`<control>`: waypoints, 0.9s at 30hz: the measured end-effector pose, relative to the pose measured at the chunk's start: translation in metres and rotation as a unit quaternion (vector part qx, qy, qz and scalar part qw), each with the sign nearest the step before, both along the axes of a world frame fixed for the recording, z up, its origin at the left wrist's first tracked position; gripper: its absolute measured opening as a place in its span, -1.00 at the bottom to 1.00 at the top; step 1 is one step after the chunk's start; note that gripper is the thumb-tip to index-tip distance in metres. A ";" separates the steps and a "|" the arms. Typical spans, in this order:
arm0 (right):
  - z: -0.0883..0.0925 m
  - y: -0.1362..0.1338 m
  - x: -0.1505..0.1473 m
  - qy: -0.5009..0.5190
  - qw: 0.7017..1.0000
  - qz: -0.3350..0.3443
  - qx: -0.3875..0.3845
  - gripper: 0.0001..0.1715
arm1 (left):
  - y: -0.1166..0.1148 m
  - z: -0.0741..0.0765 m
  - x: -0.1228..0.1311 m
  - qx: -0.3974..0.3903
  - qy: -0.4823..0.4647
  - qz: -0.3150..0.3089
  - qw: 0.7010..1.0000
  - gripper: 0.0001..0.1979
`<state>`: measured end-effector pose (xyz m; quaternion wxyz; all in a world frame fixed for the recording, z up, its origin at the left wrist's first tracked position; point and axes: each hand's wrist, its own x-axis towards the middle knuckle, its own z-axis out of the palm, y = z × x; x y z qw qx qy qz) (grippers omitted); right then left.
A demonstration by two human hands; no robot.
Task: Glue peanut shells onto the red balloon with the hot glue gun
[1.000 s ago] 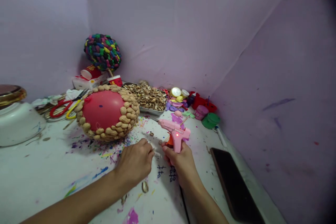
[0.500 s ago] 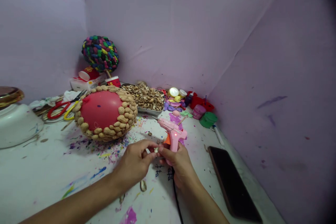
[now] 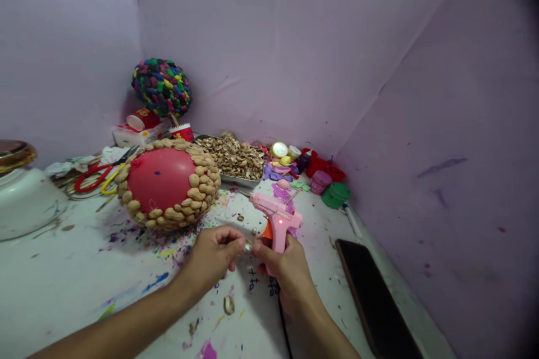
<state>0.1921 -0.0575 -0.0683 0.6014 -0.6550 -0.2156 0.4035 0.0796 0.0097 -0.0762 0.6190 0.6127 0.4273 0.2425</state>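
My right hand is wrapped round the grip of a pink hot glue gun. Its nozzle points up and left, and a red light glows on its side. A small pale scrap shows between the thumb of that hand and my left fingertips; its kind is too small to tell. My left hand is closed in a pinch beside it. Left of the gun rests a red balloon, ringed with peanuts in their shells. A piece of shell lies below my hands.
A metal tray of peanut shells stands behind the balloon. At the back left are scissors and a multicoloured ball on a stick. Paint pots and deflated balloons line the back; a phone lies at right.
My left hand has drawn slightly left and down, widening the gap between my fingertips. The glue gun stays in my right hand, and the view has shifted a little.
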 end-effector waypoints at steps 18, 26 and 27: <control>-0.010 0.002 -0.008 -0.042 0.998 0.019 -0.030 -0.66 | 0.002 0.000 -0.002 0.026 -0.022 -0.053 0.998 -0.77; -0.013 0.002 0.002 -0.142 0.986 -0.069 -0.048 -0.76 | -0.004 -0.002 -0.001 0.049 0.019 -0.057 0.997 -0.83; -0.013 0.002 0.003 -0.150 0.985 -0.075 -0.050 -0.76 | -0.005 -0.003 0.000 0.068 0.023 -0.059 0.996 -0.84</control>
